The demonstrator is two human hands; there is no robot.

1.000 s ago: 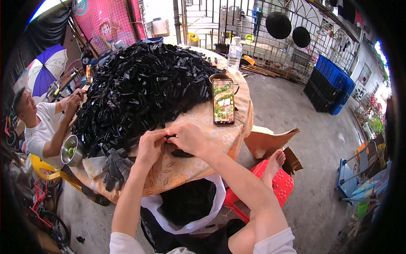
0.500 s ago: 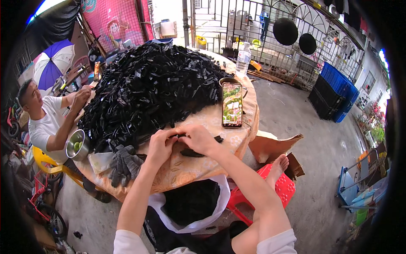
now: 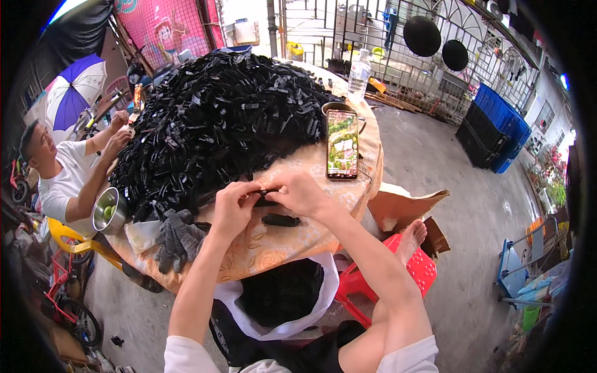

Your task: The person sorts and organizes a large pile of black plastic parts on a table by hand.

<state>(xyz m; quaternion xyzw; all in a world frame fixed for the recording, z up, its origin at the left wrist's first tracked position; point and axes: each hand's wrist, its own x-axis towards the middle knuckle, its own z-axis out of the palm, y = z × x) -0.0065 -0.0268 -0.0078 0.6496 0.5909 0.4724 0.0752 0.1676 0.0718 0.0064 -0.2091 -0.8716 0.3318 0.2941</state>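
Note:
Pinched between the fingertips of both hands is a small black plastic piece (image 3: pixel 263 193). My left hand (image 3: pixel 232 206) holds its left end and my right hand (image 3: pixel 297 194) its right end, above the table's front part. Just below them a black elongated piece (image 3: pixel 280 220) lies on the orange flowered tablecloth (image 3: pixel 267 246). Behind my hands rises a large heap of black plastic pieces (image 3: pixel 217 118); their exact kind is too small to tell. In front of me, under the table edge, a white sack (image 3: pixel 331 283) stands open with black pieces inside.
A phone (image 3: pixel 342 146) leans against a metal cup behind my right hand, near a water bottle (image 3: pixel 359 76). Grey gloves (image 3: pixel 177 239) and a metal bowl (image 3: pixel 109 211) of green fruit lie left. Across the left side sits another person (image 3: pixel 68 168). A red stool (image 3: pixel 423 267) stands right.
My hands have shifted slightly, with the small black piece now showing between the fingertips. The black piece on the cloth is less covered by my right hand. The other person's hands have risen a little.

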